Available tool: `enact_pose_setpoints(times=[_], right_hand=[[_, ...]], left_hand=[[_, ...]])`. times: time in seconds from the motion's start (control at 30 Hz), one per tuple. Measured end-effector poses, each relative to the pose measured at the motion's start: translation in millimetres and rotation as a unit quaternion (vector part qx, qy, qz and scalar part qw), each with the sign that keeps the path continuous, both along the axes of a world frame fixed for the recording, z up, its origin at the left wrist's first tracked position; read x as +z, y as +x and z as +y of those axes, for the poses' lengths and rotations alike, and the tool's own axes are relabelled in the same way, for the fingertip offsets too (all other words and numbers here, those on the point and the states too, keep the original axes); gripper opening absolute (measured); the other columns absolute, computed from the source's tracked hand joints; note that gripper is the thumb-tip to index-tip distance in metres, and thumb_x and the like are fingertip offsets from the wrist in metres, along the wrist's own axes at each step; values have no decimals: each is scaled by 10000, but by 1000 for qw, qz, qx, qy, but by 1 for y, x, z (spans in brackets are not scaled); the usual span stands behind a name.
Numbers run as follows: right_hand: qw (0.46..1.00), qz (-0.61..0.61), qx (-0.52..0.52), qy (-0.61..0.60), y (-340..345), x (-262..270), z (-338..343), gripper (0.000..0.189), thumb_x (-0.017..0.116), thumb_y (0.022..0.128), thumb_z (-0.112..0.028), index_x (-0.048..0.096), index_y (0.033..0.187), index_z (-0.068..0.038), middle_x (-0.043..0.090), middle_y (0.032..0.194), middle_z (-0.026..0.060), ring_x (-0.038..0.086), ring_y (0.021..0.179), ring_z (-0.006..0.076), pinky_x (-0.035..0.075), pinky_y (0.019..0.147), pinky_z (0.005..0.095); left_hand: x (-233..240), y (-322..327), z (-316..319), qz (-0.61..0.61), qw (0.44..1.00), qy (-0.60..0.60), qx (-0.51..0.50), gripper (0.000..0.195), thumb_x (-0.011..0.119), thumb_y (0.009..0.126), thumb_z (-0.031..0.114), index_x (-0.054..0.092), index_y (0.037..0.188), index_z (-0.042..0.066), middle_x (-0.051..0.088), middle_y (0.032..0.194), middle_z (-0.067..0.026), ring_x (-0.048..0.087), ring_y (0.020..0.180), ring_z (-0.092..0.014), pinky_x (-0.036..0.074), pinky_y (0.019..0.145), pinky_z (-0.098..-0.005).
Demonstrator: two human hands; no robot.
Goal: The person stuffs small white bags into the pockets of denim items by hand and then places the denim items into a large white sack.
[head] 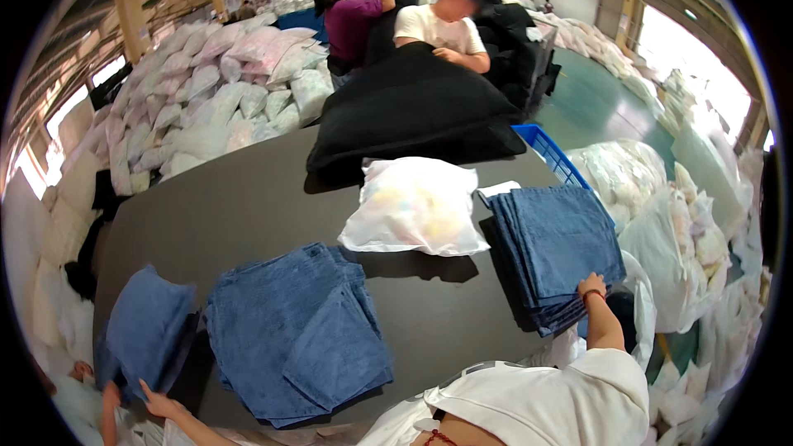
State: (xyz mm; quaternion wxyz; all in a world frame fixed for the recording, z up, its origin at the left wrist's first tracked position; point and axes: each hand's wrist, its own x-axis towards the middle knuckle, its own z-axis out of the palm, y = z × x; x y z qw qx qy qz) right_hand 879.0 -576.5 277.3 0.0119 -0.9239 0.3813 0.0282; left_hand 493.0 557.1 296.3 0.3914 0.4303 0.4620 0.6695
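My right hand, with a red band at the wrist, grips the front edge of a stack of folded blue denim-like cloth on the table's right side. Nearer the middle, a loose pile of similar blue cloth pieces lies spread out. At the lower left, several hands hold or touch a blue cushion-shaped piece. One bare forearm there comes in from the bottom edge; I cannot tell whether it is mine or a co-worker's. A stuffed white bag sits beyond the piles.
Across the grey table, a person in a white shirt handles a large black cushion-like bundle. Another person in purple stands behind. A blue plastic crate and filled bags border the right side; sacks are heaped at left.
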Motion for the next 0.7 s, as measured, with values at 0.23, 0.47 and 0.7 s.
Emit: enact_pose_setpoints(times=[0.23, 0.47, 0.7], right_hand=[[928, -237, 273, 88, 19, 44, 92, 798, 724, 797, -611, 609, 1329, -27, 462, 1451, 304, 411, 1372, 439, 343, 1133, 507], [451, -195, 313, 813, -20, 164, 137, 952, 660, 947, -471, 88, 1617, -110, 172, 1647, 175, 279, 1478, 294, 368, 1137, 466], [123, -381, 64, 914, -78, 115, -106, 882, 659, 907, -575, 265, 1575, -157, 367, 1579, 92, 385, 1429, 293, 323, 1161, 557]], left_hand=[[292, 217, -250, -84, 929, 176, -314, 295, 688, 927, 91, 670, 1147, -105, 648, 1243, -161, 635, 1090, -245, 494, 931, -320], [334, 324, -609, -112, 793, 327, -501, 332, 639, 920, 91, 654, 1174, -122, 583, 1337, -231, 584, 1194, -339, 459, 1056, -388], [227, 406, -970, -89, 473, 672, -563, 295, 743, 831, -1, 678, 1104, -91, 583, 1289, -283, 610, 1154, -335, 501, 978, -426]])
